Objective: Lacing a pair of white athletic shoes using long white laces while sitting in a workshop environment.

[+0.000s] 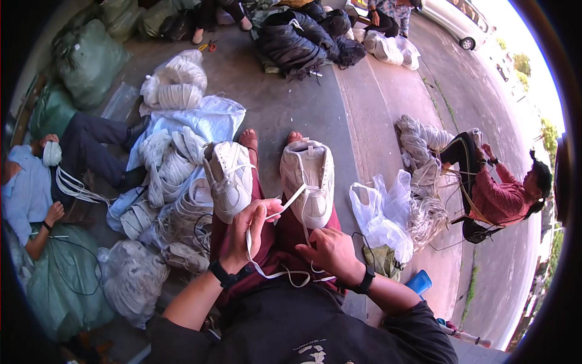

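Two white sneakers rest on my legs, one on the left (230, 179) and one on the right (310, 182). A flat white lace (285, 203) runs from the right sneaker toward me and loops over my lap. My left hand (251, 227) pinches that lace between the two shoes, close to the left sneaker. My right hand (330, 252) lies lower on my thigh with its fingers curled over the lace's loose loop. Both wrists wear dark bands.
A heap of white sneakers (173, 182) lies to my left, bundles of white shoe parts (176, 79) beyond it. A person (36, 182) sits at far left, another person (503, 188) at right among white bundles (424, 176). A clear plastic bag (379, 218) lies right of my legs, black sacks (297, 36) ahead.
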Action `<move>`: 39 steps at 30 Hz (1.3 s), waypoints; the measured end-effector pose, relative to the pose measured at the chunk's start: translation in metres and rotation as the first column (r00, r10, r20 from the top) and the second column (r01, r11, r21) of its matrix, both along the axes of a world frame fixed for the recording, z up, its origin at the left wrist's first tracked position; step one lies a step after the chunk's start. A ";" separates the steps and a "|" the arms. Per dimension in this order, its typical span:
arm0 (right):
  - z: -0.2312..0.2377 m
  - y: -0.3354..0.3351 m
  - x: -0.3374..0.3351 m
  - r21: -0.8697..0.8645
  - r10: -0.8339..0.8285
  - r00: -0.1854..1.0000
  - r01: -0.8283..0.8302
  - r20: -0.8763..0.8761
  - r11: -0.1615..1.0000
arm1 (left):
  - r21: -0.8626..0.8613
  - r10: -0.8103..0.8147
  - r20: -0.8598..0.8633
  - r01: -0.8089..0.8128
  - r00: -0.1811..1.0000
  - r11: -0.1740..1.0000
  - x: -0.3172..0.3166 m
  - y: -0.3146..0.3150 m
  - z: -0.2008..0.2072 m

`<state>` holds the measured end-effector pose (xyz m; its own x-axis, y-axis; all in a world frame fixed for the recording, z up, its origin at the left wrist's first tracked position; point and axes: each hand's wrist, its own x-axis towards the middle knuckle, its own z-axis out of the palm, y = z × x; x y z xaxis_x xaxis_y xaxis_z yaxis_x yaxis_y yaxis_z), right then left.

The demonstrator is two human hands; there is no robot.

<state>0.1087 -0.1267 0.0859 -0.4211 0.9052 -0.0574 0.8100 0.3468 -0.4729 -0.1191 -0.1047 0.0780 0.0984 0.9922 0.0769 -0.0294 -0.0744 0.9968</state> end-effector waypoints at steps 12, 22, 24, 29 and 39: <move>0.044 0.025 0.052 -0.753 -0.728 0.220 -0.319 -0.649 0.575 | 0.061 0.008 -0.081 -0.003 0.997 0.998 -0.022 -0.008 -0.001; 0.072 0.104 0.166 -0.610 -0.604 -0.081 0.121 -0.793 0.783 | 0.245 -0.052 -0.412 0.166 0.910 0.955 -0.068 -0.021 0.013; 0.063 0.120 0.200 -0.536 -0.544 0.005 0.164 -0.839 0.828 | 0.114 -0.040 -0.403 0.093 0.914 0.989 -0.077 -0.026 0.016; 0.041 0.153 0.246 -0.403 -0.543 0.274 0.432 -0.794 0.807 | 0.150 0.173 -0.494 -0.112 0.852 0.982 -0.083 -0.021 0.029; 0.001 0.169 0.281 0.269 -0.469 0.867 0.498 -0.167 0.824 | 0.355 0.048 -0.612 0.220 0.789 0.908 0.022 0.051 0.019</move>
